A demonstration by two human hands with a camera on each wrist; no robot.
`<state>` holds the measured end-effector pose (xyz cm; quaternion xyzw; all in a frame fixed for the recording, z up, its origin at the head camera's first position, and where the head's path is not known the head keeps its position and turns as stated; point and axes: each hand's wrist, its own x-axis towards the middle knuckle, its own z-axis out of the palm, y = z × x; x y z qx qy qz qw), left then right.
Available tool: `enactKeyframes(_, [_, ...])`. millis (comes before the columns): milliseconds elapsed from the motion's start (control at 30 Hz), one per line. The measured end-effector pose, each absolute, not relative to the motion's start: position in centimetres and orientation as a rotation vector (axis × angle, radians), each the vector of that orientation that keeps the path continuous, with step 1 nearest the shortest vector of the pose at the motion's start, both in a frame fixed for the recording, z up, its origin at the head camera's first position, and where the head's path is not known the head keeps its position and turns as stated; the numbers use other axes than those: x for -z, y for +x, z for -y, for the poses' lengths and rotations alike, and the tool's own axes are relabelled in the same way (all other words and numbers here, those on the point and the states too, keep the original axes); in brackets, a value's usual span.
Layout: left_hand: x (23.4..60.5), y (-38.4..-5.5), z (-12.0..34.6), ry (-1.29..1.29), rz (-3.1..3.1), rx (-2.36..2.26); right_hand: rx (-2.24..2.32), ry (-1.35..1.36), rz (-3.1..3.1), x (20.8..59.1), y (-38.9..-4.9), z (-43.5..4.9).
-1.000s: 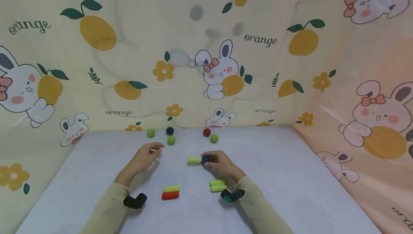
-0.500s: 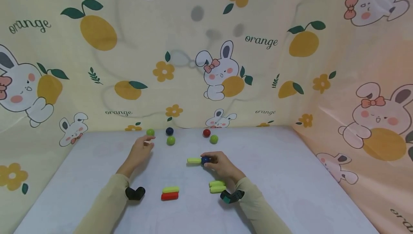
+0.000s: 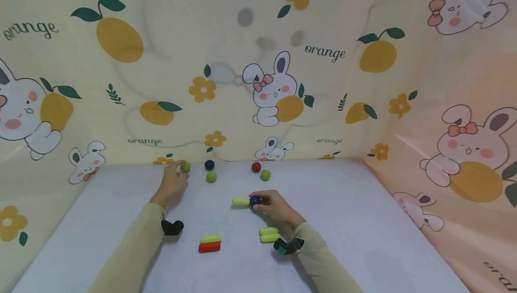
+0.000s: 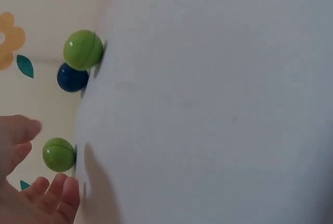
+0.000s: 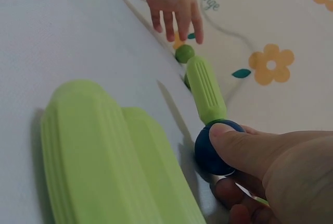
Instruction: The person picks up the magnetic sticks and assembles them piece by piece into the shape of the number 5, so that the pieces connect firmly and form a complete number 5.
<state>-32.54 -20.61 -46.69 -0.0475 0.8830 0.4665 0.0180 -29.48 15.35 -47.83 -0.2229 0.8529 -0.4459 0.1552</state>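
Note:
My right hand (image 3: pixel 276 207) pinches a dark blue ball (image 3: pixel 255 201) between thumb and fingers. A yellow-green ridged stick (image 5: pixel 207 88) is joined to this ball and points left in the head view. At the back left, my left hand (image 3: pixel 171 184) reaches to a green ball (image 3: pixel 185 167). The left wrist view shows its thumb and fingers spread around that green ball (image 4: pixel 59 154), with a gap visible on both sides. Close to my right wrist lie two yellow-green sticks (image 3: pixel 269 234) side by side.
Along the back of the white table (image 3: pixel 343 221) stand another dark blue ball (image 3: pixel 209 164), a second green ball (image 3: pixel 211 176), a red ball (image 3: pixel 256 167) and a third green ball (image 3: pixel 265 175). At front centre, a yellow-green stick (image 3: pixel 211 239) lies against a red stick (image 3: pixel 209 247).
My left hand has moved back and left, from beside the middle of the table to the far-left green ball. My right hand stays in place, holding the blue ball with its stick.

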Motion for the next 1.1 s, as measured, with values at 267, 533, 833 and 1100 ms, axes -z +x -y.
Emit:
enactKeyframes(267, [46.2,-32.8,21.5,-0.101,-2.697,-1.205,1.278,-0.64,-2.442,47.8,-29.1,-14.8])
enactKeyframes(533, [46.2,-33.2,21.5,-0.099,-2.725,-1.1,1.278,-0.619,-2.444,47.5,-28.7,-14.5])
enactKeyframes(833, [46.4,-32.5,21.8,-0.063,-2.789,-1.095,1.287,-0.616,-2.442,47.6,-29.1,-14.9])
enactKeyframes(1100, [46.0,-32.0,21.3,-0.037,-2.755,-1.179,1.27,-0.595,-2.456,47.6,-29.1,-15.0])
